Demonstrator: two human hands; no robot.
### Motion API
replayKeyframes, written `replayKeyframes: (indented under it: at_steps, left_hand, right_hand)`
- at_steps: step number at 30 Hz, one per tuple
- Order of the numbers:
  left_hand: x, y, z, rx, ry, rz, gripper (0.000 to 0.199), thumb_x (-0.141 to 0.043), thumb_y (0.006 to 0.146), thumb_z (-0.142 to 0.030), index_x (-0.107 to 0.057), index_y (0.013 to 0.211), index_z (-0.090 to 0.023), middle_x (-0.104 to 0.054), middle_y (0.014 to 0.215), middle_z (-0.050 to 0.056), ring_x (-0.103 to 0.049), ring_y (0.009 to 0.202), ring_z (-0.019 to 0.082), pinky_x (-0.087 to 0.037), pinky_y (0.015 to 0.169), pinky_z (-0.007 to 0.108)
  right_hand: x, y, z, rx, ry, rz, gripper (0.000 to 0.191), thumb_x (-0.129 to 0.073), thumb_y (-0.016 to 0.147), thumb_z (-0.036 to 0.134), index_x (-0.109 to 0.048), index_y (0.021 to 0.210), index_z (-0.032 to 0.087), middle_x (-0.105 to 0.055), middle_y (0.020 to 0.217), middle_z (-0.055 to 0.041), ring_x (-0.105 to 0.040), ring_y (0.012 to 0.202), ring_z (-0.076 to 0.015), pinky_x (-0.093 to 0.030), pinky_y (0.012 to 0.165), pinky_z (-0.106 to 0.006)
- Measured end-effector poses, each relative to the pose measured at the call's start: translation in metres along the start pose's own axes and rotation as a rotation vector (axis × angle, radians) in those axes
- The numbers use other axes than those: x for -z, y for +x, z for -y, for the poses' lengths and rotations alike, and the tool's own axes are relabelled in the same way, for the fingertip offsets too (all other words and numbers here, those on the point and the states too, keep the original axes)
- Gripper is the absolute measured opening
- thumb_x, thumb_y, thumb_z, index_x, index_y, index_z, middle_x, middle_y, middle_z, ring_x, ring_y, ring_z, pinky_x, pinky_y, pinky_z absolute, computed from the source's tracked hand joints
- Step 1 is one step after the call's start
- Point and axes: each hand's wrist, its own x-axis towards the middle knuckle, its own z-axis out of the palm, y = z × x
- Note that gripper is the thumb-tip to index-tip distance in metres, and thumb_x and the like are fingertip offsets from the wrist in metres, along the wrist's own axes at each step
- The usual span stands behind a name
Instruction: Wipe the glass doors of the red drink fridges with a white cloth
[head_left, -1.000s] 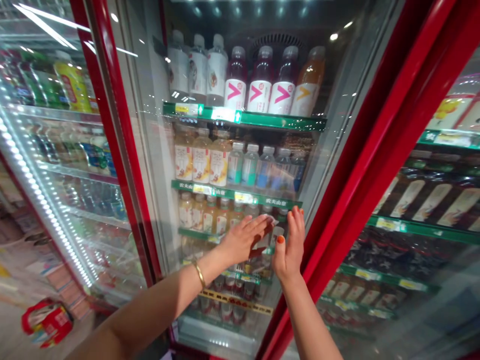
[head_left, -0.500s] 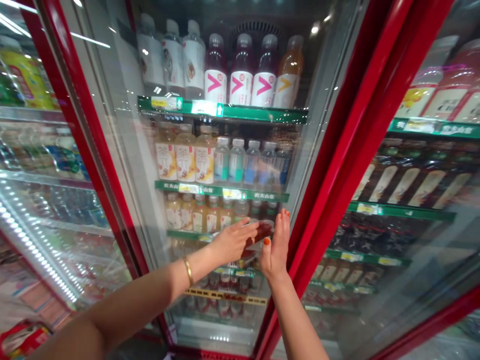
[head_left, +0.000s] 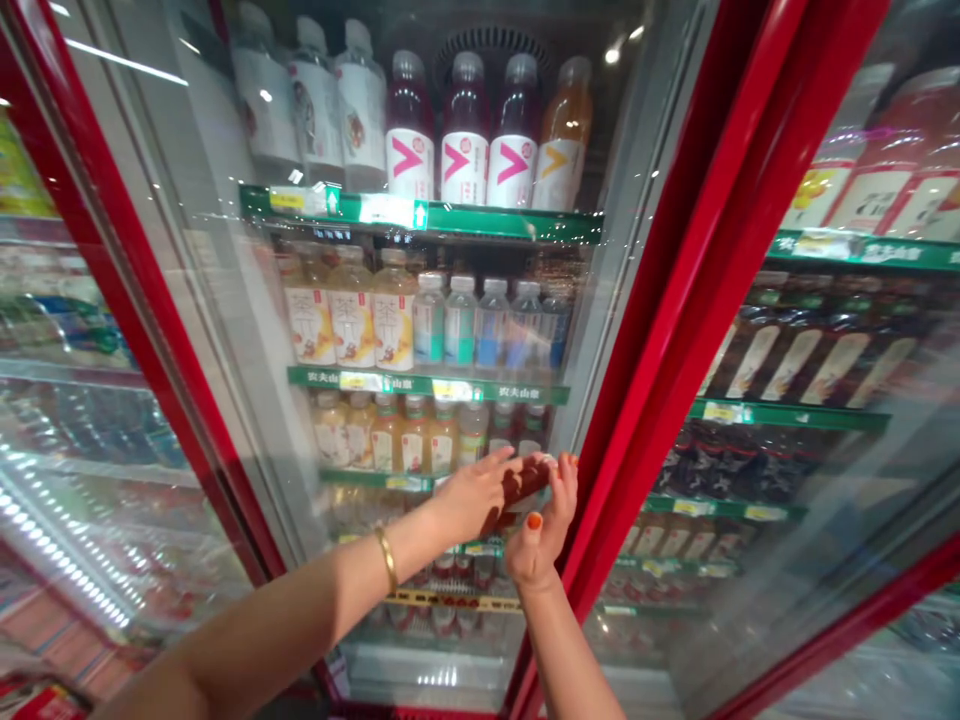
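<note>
A small brown packet point(head_left: 526, 480) is pinched between your left hand point(head_left: 469, 495) and right hand point(head_left: 541, 525), fingers clamped on its ends. It is off the shelves, in your grip, before the glass door of a red-framed drinks cooler point(head_left: 645, 330), level with a row of bottled drinks point(head_left: 386, 445).

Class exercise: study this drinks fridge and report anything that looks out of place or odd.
One thing stands out: a small reddish-brown packet lies between the left hand and right hand, up against the red-framed glass door, not shelved with the bottles. Its contents cannot be made out.
</note>
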Motion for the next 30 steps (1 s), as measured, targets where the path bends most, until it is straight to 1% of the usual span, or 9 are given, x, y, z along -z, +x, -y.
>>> replayKeyframes:
  at_steps: [3,6,8,10,14,18,22,25,30]
  left_hand:
    - [0.029,-0.035,0.069,-0.072,0.040,-0.094,0.085,-0.066,0.097,-0.045,-0.032,0.175,-0.042,-0.048,0.176,-0.008,-0.013,0.175,0.015,0.008,0.144,0.041]
    - [0.056,-0.020,0.117,0.209,0.150,-0.228,0.094,-0.063,0.103,-0.045,-0.016,0.180,-0.018,-0.035,0.182,0.015,-0.004,0.176,0.030,0.015,0.139,0.062]
    - [0.056,-0.003,0.116,0.397,0.183,-0.292,0.094,-0.057,0.107,-0.048,-0.009,0.180,-0.014,-0.019,0.186,0.020,-0.005,0.176,0.035,0.005,0.141,0.066]
    - [0.042,-0.004,0.099,0.349,0.166,-0.257,0.095,-0.054,0.108,-0.051,-0.004,0.180,-0.013,-0.019,0.186,0.018,-0.009,0.176,0.033,-0.003,0.143,0.060]
    - [0.026,-0.068,0.080,0.266,0.172,-0.228,0.093,-0.059,0.106,-0.052,-0.010,0.181,-0.029,-0.040,0.180,0.010,-0.027,0.173,0.026,-0.016,0.143,0.050]
    - [0.060,-0.113,0.134,0.546,0.233,-0.356,0.094,-0.050,0.110,-0.036,0.008,0.179,-0.011,-0.016,0.183,0.032,-0.010,0.174,0.043,-0.016,0.136,0.077]
    - [0.074,-0.069,0.168,0.677,0.215,-0.393,0.098,-0.049,0.111,-0.044,0.014,0.178,-0.011,0.002,0.186,0.029,0.000,0.175,0.043,-0.017,0.138,0.076]
    - [0.049,-0.052,0.140,0.555,0.161,-0.328,0.101,-0.052,0.108,-0.056,0.003,0.180,-0.011,-0.006,0.187,0.023,-0.006,0.175,0.039,-0.019,0.142,0.063]
    - [0.016,-0.125,0.115,0.503,0.188,-0.264,0.100,-0.047,0.109,-0.064,-0.003,0.179,-0.007,-0.017,0.184,0.028,-0.007,0.176,0.038,-0.012,0.141,0.067]
  right_hand:
    - [0.001,0.013,0.005,0.028,-0.010,0.114,0.060,-0.034,0.114,0.035,-0.037,0.173,0.026,-0.041,0.179,-0.0150,-0.033,0.170,-0.0350,-0.038,0.131,-0.073]
    - [-0.014,0.037,0.018,0.096,-0.114,0.244,0.067,-0.040,0.111,0.028,-0.029,0.177,0.027,-0.035,0.183,-0.0137,-0.026,0.173,-0.0333,-0.034,0.134,-0.070]
    - [-0.032,0.057,0.028,0.164,-0.209,0.280,0.074,-0.047,0.108,0.023,-0.026,0.178,0.030,-0.032,0.185,-0.0117,-0.020,0.175,-0.0323,-0.026,0.137,-0.069]
    - [-0.053,0.075,0.038,0.258,-0.275,0.280,0.078,-0.053,0.105,0.023,-0.026,0.178,0.031,-0.031,0.185,-0.0097,-0.015,0.176,-0.0311,-0.017,0.140,-0.066]
    - [-0.083,0.098,0.046,0.405,-0.345,0.236,0.082,-0.063,0.102,0.026,-0.030,0.177,0.029,-0.032,0.185,-0.0089,-0.016,0.176,-0.0295,-0.011,0.143,-0.059]
    - [-0.092,0.096,0.042,0.471,-0.405,0.207,0.080,-0.064,0.100,0.027,-0.036,0.175,0.028,-0.038,0.182,-0.0090,-0.021,0.174,-0.0298,-0.011,0.143,-0.057]
    - [-0.092,0.089,0.037,0.479,-0.387,0.127,0.077,-0.062,0.098,0.023,-0.042,0.172,0.027,-0.041,0.181,-0.0081,-0.027,0.173,-0.0314,-0.015,0.143,-0.057]
    - [-0.091,0.089,0.036,0.440,-0.350,0.095,0.072,-0.059,0.099,0.021,-0.047,0.170,0.026,-0.042,0.180,-0.0075,-0.031,0.171,-0.0326,-0.018,0.142,-0.057]
    - [-0.089,0.089,0.036,0.429,-0.331,0.096,0.065,-0.061,0.100,0.021,-0.054,0.164,0.027,-0.049,0.177,-0.0059,-0.036,0.169,-0.0310,-0.020,0.143,-0.055]
